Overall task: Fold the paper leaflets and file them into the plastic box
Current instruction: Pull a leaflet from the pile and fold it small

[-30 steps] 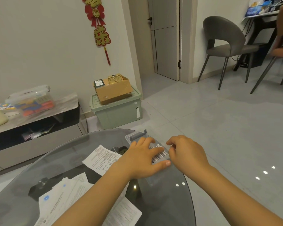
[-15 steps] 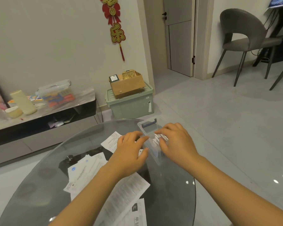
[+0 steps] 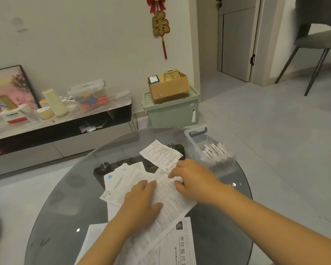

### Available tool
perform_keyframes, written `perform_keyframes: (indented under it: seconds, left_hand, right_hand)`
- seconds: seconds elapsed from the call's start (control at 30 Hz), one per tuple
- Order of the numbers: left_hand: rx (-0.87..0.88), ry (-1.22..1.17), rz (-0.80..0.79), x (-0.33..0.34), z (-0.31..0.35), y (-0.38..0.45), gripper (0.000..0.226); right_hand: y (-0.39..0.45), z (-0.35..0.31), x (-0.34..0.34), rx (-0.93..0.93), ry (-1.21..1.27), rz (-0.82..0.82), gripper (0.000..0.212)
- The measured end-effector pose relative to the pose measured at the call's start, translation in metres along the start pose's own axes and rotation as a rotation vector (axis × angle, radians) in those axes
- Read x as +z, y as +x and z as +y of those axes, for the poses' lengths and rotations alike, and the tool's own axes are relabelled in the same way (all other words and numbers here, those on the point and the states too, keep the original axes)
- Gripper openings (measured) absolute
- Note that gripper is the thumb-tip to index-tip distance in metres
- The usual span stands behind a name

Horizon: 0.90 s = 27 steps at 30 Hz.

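While left hand (image 3: pixel 141 201) flattens leaflet (image 3: pixel 168 205), right hand (image 3: pixel 193 180) pinches far edge.

We note the print on the long leaflet (image 3: pixel 168 203) as too small to read, its middle covered by the left hand (image 3: pixel 141 201). The right hand (image 3: pixel 193 178) hides that sheet's far end. The bottom edge cuts off the large-character leaflet (image 3: pixel 183 243). Folded leaflets (image 3: pixel 215 151) in the plastic box (image 3: pixel 194 139) blur together; we cannot count them.
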<state>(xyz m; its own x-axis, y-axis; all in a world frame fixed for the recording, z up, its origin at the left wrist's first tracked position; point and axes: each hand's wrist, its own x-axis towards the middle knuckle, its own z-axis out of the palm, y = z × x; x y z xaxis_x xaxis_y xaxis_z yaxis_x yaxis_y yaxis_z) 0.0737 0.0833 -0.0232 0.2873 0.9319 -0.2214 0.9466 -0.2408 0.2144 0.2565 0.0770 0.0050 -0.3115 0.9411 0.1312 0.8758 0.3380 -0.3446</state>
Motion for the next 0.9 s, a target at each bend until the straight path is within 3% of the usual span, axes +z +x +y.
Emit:
perform_keyframes:
  seconds: [0.23,0.47,0.6,0.7,0.8,0.9]
  left_hand:
    - [-0.101,-0.106,0.027,-0.004,-0.021,-0.009,0.078]
    - [-0.190,-0.355,0.240,-0.010,-0.029,-0.008,0.053]
    - [-0.257,-0.576,0.346,-0.009,-0.032,-0.014,0.053]
    - [-0.319,-0.675,0.341,-0.008,-0.030,-0.019,0.059]
    - [-0.311,-0.614,0.256,-0.007,-0.026,-0.024,0.068]
    - [-0.193,-0.335,0.187,-0.003,-0.021,-0.034,0.071]
  right_hand:
    - [0.004,0.000,0.022,-0.007,-0.100,-0.279,0.039]
    - [0.006,0.001,0.020,-0.033,-0.059,-0.202,0.043]
    - [-0.003,-0.001,0.018,-0.080,-0.039,-0.147,0.037]
    - [-0.014,-0.008,0.015,-0.146,-0.024,-0.169,0.039]
    - [-0.020,-0.014,0.013,-0.188,-0.041,-0.208,0.047]
    - [-0.026,-0.010,0.017,-0.167,-0.081,-0.242,0.052]
